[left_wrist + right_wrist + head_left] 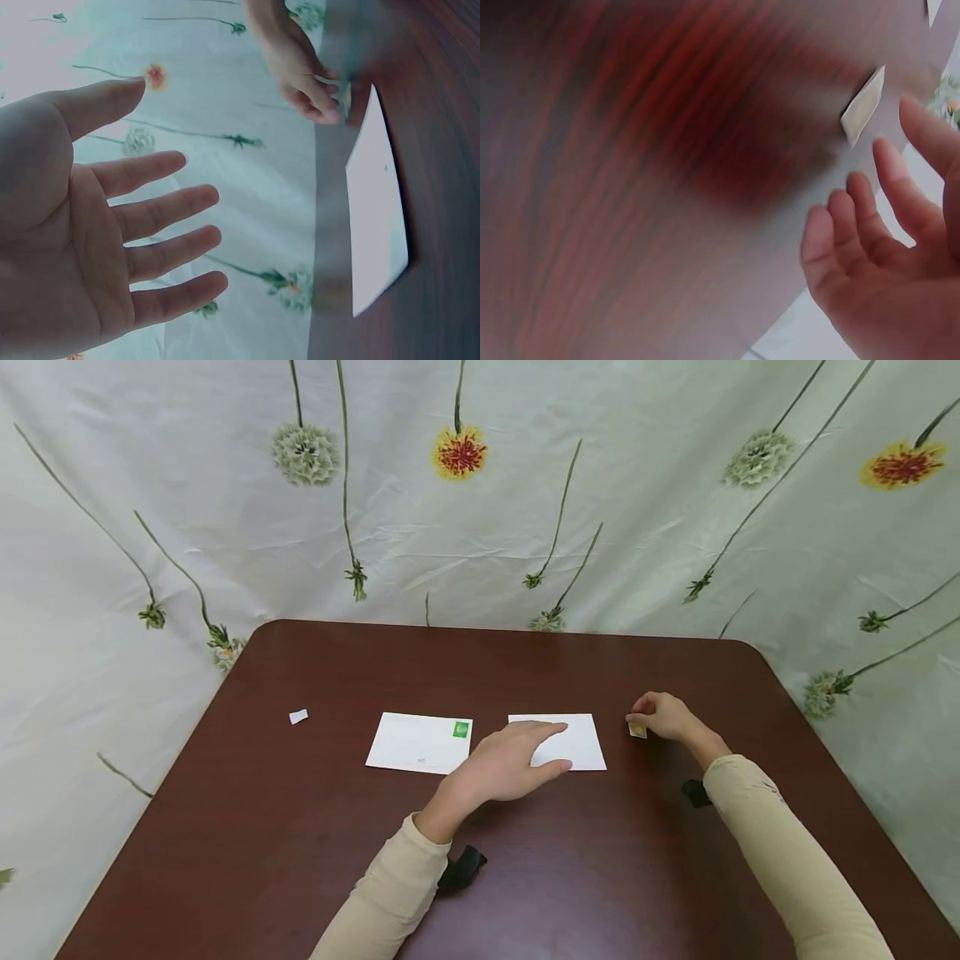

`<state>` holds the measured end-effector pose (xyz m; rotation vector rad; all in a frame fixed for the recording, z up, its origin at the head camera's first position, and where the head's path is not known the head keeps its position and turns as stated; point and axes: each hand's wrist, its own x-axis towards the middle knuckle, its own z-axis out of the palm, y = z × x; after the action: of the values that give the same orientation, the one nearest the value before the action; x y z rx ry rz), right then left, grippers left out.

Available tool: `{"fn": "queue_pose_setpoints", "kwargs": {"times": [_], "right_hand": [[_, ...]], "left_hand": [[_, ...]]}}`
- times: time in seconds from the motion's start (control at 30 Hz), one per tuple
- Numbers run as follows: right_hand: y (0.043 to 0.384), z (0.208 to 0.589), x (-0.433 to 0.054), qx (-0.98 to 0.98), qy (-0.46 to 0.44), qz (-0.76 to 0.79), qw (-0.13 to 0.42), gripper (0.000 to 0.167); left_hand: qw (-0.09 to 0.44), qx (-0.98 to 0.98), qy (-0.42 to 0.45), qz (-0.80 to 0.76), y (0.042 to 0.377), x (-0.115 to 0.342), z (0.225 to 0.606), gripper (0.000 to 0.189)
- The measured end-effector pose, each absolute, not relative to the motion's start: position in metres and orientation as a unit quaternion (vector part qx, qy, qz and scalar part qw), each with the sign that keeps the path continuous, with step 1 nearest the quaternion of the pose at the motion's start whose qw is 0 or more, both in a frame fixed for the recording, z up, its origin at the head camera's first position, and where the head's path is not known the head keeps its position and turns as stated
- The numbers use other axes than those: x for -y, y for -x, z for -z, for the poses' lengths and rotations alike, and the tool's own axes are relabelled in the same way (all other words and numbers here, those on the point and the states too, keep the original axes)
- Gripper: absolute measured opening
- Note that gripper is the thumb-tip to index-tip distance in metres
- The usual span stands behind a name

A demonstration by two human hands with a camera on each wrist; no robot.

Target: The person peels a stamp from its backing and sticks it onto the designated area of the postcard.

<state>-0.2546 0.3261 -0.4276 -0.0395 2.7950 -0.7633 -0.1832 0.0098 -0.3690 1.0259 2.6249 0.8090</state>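
Observation:
My left hand (510, 762) hovers over the table between two white envelopes, its fingers straight and holding nothing; the palm (67, 225) shows bare in the left wrist view. It partly covers the right envelope (585, 743) and a corner of the left envelope (408, 743), which bears a green stamp (461, 728). At the right, my right hand (663, 714) is by a small tan stamp (638, 731) on the table. In the right wrist view its fingers (861, 199) are loosely bent and apart from the stamp (864, 105).
A small white paper piece (298, 717) lies at the left of the brown table (300, 843). Behind the table's far edge hangs a white cloth (450, 560) printed with flowers. Dark straps (461, 868) show at both wrists.

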Motion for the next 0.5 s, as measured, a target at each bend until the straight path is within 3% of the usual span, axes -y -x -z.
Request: {"fn": "queue_pose_setpoints", "kwargs": {"times": [0.23, 0.5], "right_hand": [[0.248, 0.423, -0.333, -0.947, 0.013, 0.278, 0.159, 0.021], [0.241, 0.425, -0.343, -0.929, 0.008, 0.339, 0.149, 0.015]], "left_hand": [[0.109, -0.887, -0.355, -0.277, 0.182, -0.017, 0.366, 0.055], [0.105, -0.881, -0.365, -0.283, 0.185, -0.015, 0.370, 0.053]]}}
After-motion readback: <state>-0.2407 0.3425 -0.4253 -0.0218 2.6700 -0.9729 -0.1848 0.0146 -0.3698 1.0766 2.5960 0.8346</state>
